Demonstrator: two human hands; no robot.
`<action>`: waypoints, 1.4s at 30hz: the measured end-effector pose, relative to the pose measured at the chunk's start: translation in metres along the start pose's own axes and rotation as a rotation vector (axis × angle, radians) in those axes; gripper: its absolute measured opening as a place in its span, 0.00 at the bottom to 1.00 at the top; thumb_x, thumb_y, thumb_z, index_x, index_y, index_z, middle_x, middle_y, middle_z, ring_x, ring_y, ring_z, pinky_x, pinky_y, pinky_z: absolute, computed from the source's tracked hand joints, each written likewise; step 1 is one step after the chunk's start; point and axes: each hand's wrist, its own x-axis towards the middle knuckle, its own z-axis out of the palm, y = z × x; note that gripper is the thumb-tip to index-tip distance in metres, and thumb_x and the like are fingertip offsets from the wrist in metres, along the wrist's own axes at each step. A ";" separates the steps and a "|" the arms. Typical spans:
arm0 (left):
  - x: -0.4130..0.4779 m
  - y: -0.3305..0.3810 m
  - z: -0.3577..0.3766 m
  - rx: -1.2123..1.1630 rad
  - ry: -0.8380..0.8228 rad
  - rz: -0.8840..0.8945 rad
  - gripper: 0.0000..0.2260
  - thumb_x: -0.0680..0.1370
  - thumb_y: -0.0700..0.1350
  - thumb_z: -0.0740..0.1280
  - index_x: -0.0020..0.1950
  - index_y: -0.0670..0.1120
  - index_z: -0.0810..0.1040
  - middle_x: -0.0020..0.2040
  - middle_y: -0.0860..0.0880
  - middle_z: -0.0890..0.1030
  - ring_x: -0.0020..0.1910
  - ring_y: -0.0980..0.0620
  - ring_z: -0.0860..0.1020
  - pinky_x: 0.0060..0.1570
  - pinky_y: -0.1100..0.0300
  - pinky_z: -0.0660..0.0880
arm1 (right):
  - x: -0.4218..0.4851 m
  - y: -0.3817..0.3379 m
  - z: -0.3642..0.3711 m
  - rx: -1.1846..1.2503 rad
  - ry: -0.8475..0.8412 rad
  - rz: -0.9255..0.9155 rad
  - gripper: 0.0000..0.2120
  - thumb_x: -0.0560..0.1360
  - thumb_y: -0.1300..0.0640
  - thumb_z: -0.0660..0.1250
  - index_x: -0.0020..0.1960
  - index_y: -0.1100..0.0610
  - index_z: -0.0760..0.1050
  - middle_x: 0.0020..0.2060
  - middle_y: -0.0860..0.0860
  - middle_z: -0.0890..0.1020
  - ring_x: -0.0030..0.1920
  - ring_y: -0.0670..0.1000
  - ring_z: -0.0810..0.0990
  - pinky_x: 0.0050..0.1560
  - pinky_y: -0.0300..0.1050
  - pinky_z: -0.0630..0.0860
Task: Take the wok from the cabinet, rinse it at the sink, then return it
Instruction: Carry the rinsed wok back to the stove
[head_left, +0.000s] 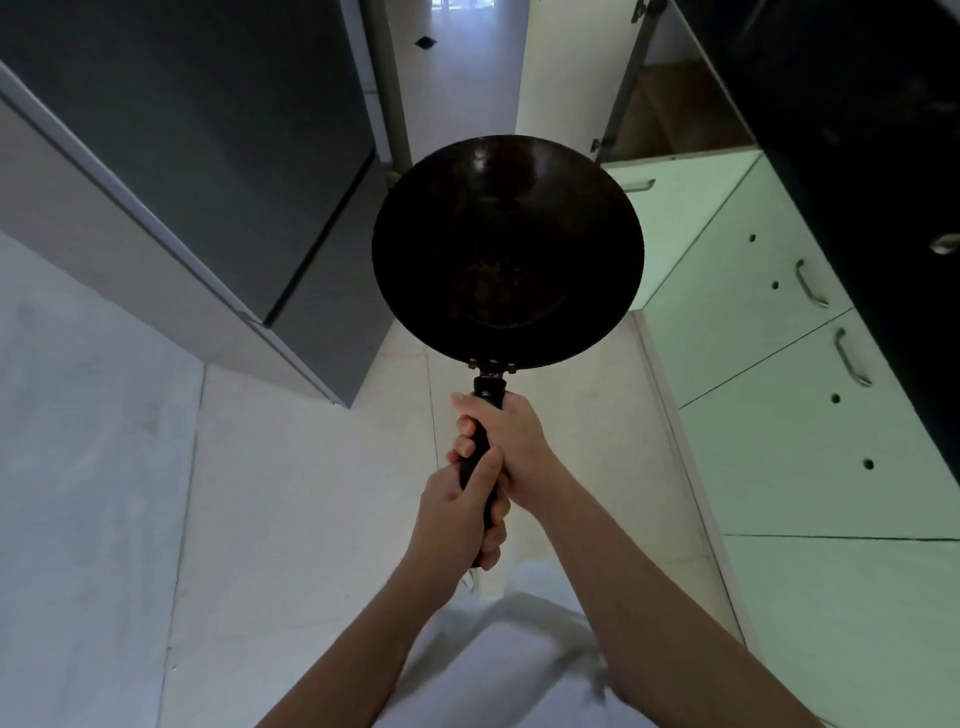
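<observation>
1. Nearest the camera, the left hand (460, 512) is wrapped tight round the lower end of the handle (485, 441), its fingers clenched on the dark grip.
2. Just beyond it, the right hand (511, 441) is closed round the same handle higher up, touching the left hand's knuckles, thumb pressed along the near side.
3. Past the fingertips, the wok (508, 249) is held out in mid-air over the pale floor (291, 493), bowl facing up, well clear of the cupboard doors (769, 374) to the right of the hands.
4. It is judged stiff metal and front-heavy; the two-handed hold low on the handle suits that. Slipperiness cannot be told.
5. No brand, label or writing can be read anywhere.
</observation>
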 end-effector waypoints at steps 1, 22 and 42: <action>0.014 0.014 -0.007 -0.002 -0.015 0.005 0.16 0.83 0.49 0.60 0.40 0.40 0.71 0.27 0.47 0.71 0.19 0.52 0.65 0.20 0.62 0.64 | 0.015 -0.011 0.008 0.010 0.002 -0.012 0.10 0.81 0.61 0.66 0.42 0.58 0.69 0.27 0.50 0.72 0.24 0.47 0.72 0.34 0.47 0.79; 0.282 0.201 -0.013 0.035 -0.113 0.033 0.15 0.82 0.49 0.60 0.41 0.40 0.73 0.27 0.47 0.71 0.20 0.53 0.65 0.20 0.63 0.65 | 0.255 -0.221 0.022 0.069 0.033 -0.093 0.10 0.80 0.61 0.67 0.41 0.59 0.71 0.27 0.50 0.74 0.24 0.47 0.73 0.34 0.46 0.80; 0.496 0.343 0.071 0.041 -0.124 0.010 0.14 0.82 0.47 0.62 0.40 0.41 0.72 0.26 0.48 0.70 0.18 0.54 0.64 0.18 0.64 0.62 | 0.420 -0.417 -0.041 0.134 0.035 -0.120 0.12 0.80 0.62 0.67 0.39 0.59 0.70 0.28 0.51 0.73 0.26 0.48 0.73 0.35 0.47 0.80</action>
